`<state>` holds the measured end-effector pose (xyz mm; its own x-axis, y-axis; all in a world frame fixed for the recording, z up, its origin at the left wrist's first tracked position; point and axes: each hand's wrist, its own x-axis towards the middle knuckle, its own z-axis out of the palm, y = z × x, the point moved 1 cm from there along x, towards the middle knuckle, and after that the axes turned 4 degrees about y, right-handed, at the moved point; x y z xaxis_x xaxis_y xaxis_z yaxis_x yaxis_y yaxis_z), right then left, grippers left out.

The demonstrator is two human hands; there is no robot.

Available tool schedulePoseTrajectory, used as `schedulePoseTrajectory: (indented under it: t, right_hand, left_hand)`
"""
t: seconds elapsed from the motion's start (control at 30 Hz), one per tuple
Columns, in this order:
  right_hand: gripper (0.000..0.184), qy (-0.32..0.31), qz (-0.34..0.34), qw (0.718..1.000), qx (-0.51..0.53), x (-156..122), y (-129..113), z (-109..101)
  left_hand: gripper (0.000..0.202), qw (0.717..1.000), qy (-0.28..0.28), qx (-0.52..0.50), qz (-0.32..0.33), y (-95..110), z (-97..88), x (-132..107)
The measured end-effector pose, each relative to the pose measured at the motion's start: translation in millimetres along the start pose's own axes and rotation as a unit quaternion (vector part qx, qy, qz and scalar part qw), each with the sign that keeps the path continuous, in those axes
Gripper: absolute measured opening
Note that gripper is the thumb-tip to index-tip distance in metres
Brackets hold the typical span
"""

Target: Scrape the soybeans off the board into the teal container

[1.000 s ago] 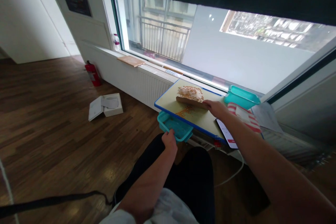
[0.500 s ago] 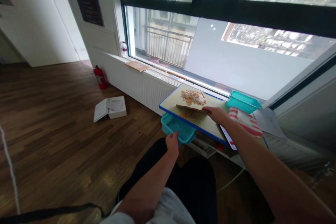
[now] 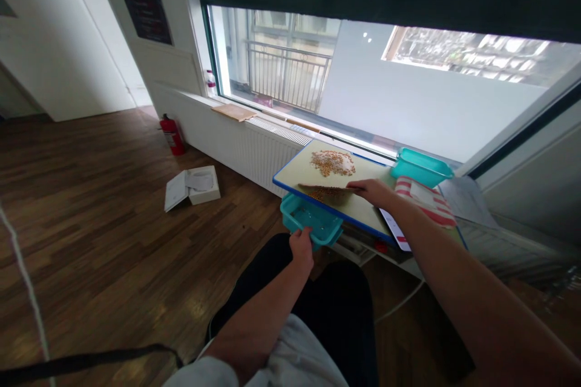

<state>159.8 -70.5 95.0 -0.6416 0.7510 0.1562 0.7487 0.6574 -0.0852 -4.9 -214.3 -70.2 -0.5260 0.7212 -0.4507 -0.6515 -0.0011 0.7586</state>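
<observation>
My left hand (image 3: 302,245) grips the near rim of a teal plastic basket (image 3: 334,236), holding it just below the near edge of a cream board with a blue rim (image 3: 358,201). A few small bits lie in the basket. My right hand (image 3: 373,192) holds a thin brown piece of cardboard (image 3: 330,187) on edge, tilted over the board's surface. Yellow-orange kernels, which look like corn, lie partly hidden on the near side of the cardboard. Beyond it spreads a heap of kernels mixed with white grains (image 3: 334,163).
Right of the board's middle are a second teal basket (image 3: 422,168), a red-and-white striped cloth (image 3: 424,202) and a phone-like flat item (image 3: 394,230). A radiator (image 3: 263,157) runs beneath the window. An opened white box (image 3: 204,186) and a fire extinguisher (image 3: 171,135) stand on the floor.
The cardboard has shifted slightly left and towards the board's near edge, closer over the near kernels. My left hand still holds the basket under the edge. The camera view has moved a little.
</observation>
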Motion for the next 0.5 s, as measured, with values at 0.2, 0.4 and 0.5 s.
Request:
schedulePoseTrajectory:
  t: [0.2, 0.4, 0.5]
  right_hand:
    - [0.034, -0.011, 0.002, 1.0, 0.03, -4, -1, 2]
    - [0.037, -0.034, -0.008, 0.997, 0.063, -8, -8, -4]
    - [0.037, -0.042, -0.002, 0.996, 0.073, -9, -11, -7]
  left_hand:
    - [0.021, 1.0, -0.008, 0.024, 0.01, 5, 0.9, -6]
    - [0.018, 0.999, -0.009, 0.032, 0.012, 5, 3.7, -12]
    - [0.019, 0.999, -0.007, 0.031, 0.008, 6, 4.0, -17]
